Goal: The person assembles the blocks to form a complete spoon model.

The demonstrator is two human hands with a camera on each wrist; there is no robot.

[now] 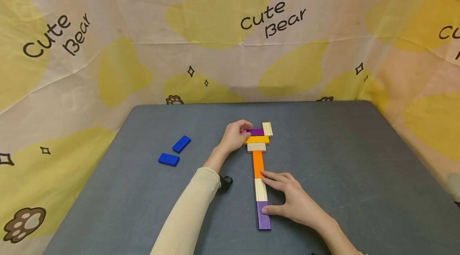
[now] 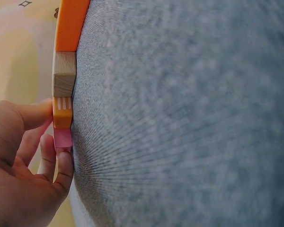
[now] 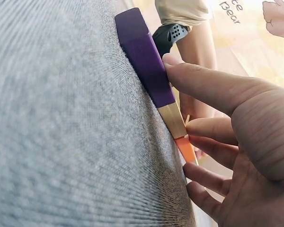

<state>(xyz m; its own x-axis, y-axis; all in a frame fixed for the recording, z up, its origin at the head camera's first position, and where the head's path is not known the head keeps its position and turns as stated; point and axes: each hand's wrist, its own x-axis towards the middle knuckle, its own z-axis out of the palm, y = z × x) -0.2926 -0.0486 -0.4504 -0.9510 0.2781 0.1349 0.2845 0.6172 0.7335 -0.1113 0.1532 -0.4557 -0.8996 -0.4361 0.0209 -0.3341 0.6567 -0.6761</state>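
Flat wooden blocks lie in a line with a crosspiece at its far end. From near to far run a purple block [image 1: 264, 216], a striped natural block [image 1: 260, 190] and an orange block [image 1: 257, 161]. Beyond them, a plain wood block [image 1: 256, 147], a yellow block [image 1: 257, 139] and a magenta block [image 1: 256, 132] lie crosswise. My left hand [image 1: 235, 134] pinches the magenta block's left end, thumb close to the yellow block. My right hand [image 1: 296, 199] lies along the line's right side, thumb on the purple block and fingertips by the orange one.
Another striped natural block [image 1: 267, 129] touches the magenta block's right end. Two blue blocks, one nearer [image 1: 169, 159] and one farther [image 1: 181, 144], lie to the left on the grey table [image 1: 359, 159]. A printed cloth [image 1: 223, 27] hangs behind.
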